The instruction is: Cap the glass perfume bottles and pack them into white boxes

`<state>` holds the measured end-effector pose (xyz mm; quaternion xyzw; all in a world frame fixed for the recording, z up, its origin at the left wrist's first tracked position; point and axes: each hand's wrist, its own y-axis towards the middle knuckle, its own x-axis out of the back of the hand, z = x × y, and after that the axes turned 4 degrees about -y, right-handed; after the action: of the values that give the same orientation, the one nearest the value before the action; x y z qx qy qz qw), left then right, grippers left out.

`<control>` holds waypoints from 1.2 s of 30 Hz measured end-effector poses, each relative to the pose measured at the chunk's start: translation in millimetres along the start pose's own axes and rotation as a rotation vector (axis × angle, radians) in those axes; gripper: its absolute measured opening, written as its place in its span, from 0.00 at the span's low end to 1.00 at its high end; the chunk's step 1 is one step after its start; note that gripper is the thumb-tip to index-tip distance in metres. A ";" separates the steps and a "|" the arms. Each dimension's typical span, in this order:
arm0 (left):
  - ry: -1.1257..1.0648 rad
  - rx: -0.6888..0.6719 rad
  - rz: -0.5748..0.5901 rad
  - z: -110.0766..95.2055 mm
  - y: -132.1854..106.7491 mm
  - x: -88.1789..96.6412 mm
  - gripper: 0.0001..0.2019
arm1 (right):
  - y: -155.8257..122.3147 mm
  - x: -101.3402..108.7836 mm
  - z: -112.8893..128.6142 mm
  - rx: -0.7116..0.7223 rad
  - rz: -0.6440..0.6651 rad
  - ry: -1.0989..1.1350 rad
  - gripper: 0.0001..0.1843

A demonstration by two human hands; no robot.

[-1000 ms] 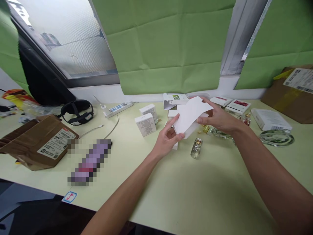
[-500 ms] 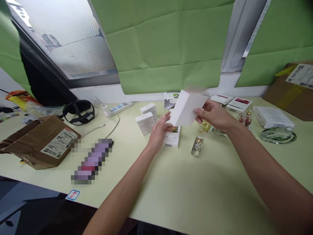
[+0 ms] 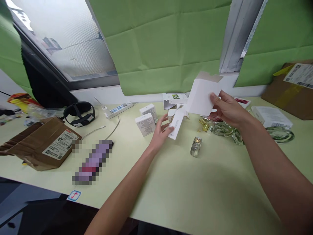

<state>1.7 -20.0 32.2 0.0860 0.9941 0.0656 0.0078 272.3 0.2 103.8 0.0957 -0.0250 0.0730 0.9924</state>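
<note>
My right hand [image 3: 228, 109] is closed on a flattened white carton [image 3: 201, 94] and holds it up above the back of the table, thumb on its lower right edge. My left hand [image 3: 162, 131] grips a small white box [image 3: 176, 123] just above the tabletop, tilted, its end flaps open. A small glass perfume bottle [image 3: 196, 147] with a gold top lies on the table to the right of my left hand. Gold caps [image 3: 203, 124] and more glass bottles [image 3: 226, 130] lie under my right wrist.
Two upright white boxes [image 3: 146, 120] stand left of my hands; more boxes [image 3: 174, 98] lie by the wall. A brown parcel [image 3: 41, 143] and black headset [image 3: 79, 114] sit at left, a power strip [image 3: 117, 108] behind. Right: a white box [image 3: 271, 117], glass dish [image 3: 281, 134], cardboard box [image 3: 292, 89].
My right hand has lifted the flat white carton up and to the right. My left hand has let go of it and picked the small white box up off the table.
</note>
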 end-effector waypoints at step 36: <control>0.127 -0.279 0.232 14.0 -7.5 -8.5 0.24 | -9.2 -42.4 16.8 0.300 0.122 -0.456 0.33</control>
<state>9.1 -27.0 17.4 0.1938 0.9573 0.2083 -0.0506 231.3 -17.8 115.9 0.2536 -0.2425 0.1123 0.9297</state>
